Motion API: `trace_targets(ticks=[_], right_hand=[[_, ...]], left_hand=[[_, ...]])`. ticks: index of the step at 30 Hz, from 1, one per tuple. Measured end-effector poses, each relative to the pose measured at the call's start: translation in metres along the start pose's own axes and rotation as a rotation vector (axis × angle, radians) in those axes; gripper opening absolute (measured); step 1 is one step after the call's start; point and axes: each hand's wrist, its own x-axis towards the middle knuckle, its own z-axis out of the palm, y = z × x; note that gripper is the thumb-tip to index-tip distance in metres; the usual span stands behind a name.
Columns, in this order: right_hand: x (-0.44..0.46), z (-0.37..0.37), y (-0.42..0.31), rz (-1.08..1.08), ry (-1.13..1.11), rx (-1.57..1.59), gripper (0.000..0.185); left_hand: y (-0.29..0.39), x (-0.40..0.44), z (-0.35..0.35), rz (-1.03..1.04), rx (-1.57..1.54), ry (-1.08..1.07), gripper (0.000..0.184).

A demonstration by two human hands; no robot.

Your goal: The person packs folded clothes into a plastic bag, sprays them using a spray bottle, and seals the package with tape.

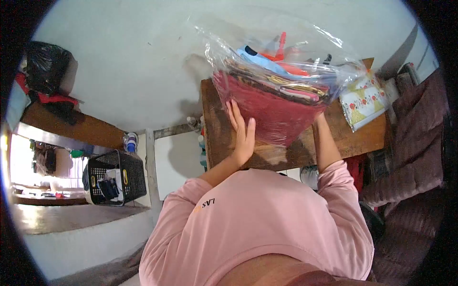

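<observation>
A clear plastic bag (329, 38) stands tilted at the wooden table, packed with folded clothes. Dark red folded cloth (272, 107) fills its near side, with patterned, pink and light blue cloth behind. Red plastic pieces (281, 52), possibly hangers, show near its top. My left hand (244, 133) lies against the bag's lower left side, its fingers stretched out and slightly apart. My right hand (320, 118) is at the bag's lower right; its fingers are hidden behind or under the bag. Whether the bag rests fully on the table I cannot tell.
Under the bag is a wooden table (224, 152). A white and gold patterned packet (365, 102) lies at its right. Brown ribbed cushions (410, 152) stand at the right. At the left are a black basket (136, 174) and a black plastic bag (47, 66) on a shelf.
</observation>
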Motion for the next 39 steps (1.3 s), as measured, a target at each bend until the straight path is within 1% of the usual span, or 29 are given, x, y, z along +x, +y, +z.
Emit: trace_targets(ticks=[1,2,3,4,6,8,9,11,13,14,16,17,18,19,21,22,24,25,26,27,28,29,32,35,38,39], right_hand=[[-0.015,0.008,0.009,0.012,-0.037,-0.024,0.053],[-0.035,0.012,0.016,0.026,-0.081,-0.054,0.052],[-0.058,0.015,0.022,0.042,-0.132,-0.08,0.052],[-0.084,0.016,0.025,0.063,-0.199,-0.104,0.052],[-0.125,0.016,0.019,0.092,-0.363,-0.154,0.051],[-0.138,0.018,0.005,0.009,-0.461,-0.232,0.05],[-0.133,0.023,-0.003,-0.101,-0.456,-0.307,0.049],[-0.089,0.022,-0.004,-0.078,-0.351,-0.347,0.052],[-0.04,0.042,-0.003,-0.15,-0.284,-0.334,0.058],[-0.019,0.057,-0.003,-0.058,-0.304,-0.261,0.06],[0.004,0.094,-0.004,0.081,-0.387,-0.143,0.062],[0.007,0.113,-0.009,0.134,-0.448,-0.1,0.061],[0.005,0.128,-0.012,0.187,-0.508,-0.06,0.061],[-0.001,0.134,-0.011,0.148,-0.551,-0.12,0.062],[-0.018,0.136,-0.004,0.081,-0.635,-0.237,0.063],[-0.022,0.131,0.0,0.066,-0.61,-0.228,0.063],[-0.031,0.117,0.005,0.019,-0.563,-0.211,0.065],[-0.048,0.111,-0.018,0.115,-0.53,-0.223,0.063],[-0.014,0.087,0.011,0.206,-0.589,-0.282,0.063],[-0.016,0.094,0.002,0.169,-0.539,-0.171,0.061],[-0.026,0.105,-0.016,0.14,-0.483,-0.061,0.06],[-0.035,0.117,-0.035,0.192,-0.493,-0.021,0.059],[-0.03,0.143,-0.032,0.237,-0.581,-0.013,0.057],[-0.014,0.152,-0.018,0.249,-0.62,-0.029,0.056],[0.008,0.141,-0.009,0.264,-0.612,-0.047,0.054],[0.016,0.134,-0.007,0.27,-0.607,-0.063,0.054]], left_hand=[[-0.003,0.012,0.004,-0.009,-0.02,0.026,0.067],[-0.006,0.026,0.0,-0.014,-0.047,0.05,0.063],[-0.029,0.043,-0.003,0.01,-0.042,0.06,0.06],[-0.038,0.062,-0.012,0.077,-0.083,0.051,0.058],[-0.053,0.093,-0.036,0.025,-0.195,0.027,0.058],[-0.061,0.102,-0.064,-0.052,-0.34,0.044,0.058],[-0.065,0.097,-0.078,-0.093,-0.435,0.076,0.058],[-0.069,0.072,-0.107,-0.167,-0.65,0.17,0.058],[-0.068,0.03,-0.123,-0.215,-0.902,0.307,0.059],[-0.065,0.006,-0.121,-0.201,-0.98,0.397,0.059],[-0.048,-0.034,-0.098,-0.065,-0.884,0.56,0.06],[-0.033,-0.047,-0.077,0.044,-0.694,0.666,0.059],[-0.033,-0.054,-0.061,-0.061,-0.667,0.705,0.058],[-0.031,-0.059,-0.044,-0.173,-0.639,0.744,0.058],[-0.024,-0.067,-0.035,-0.255,-0.554,0.764,0.059],[-0.004,-0.054,-0.039,-0.213,-0.498,0.742,0.06],[-0.023,-0.039,-0.061,-0.111,-0.319,0.731,0.062],[-0.07,-0.043,-0.09,-0.062,-0.194,0.741,0.062],[-0.076,-0.04,-0.102,-0.062,-0.276,0.705,0.062],[-0.081,-0.036,-0.115,-0.065,-0.358,0.671,0.062],[-0.049,-0.027,-0.123,-0.117,-0.643,0.58,0.062],[-0.032,-0.023,-0.126,-0.172,-0.926,0.477,0.062],[-0.043,-0.017,-0.113,-0.098,-1.133,0.526,0.057],[-0.039,-0.013,-0.11,-0.019,-1.158,0.404,0.066],[0.006,0.008,-0.097,0.026,-1.138,0.279,0.066],[-0.009,0.013,-0.094,-0.083,-1.058,0.428,0.067]])
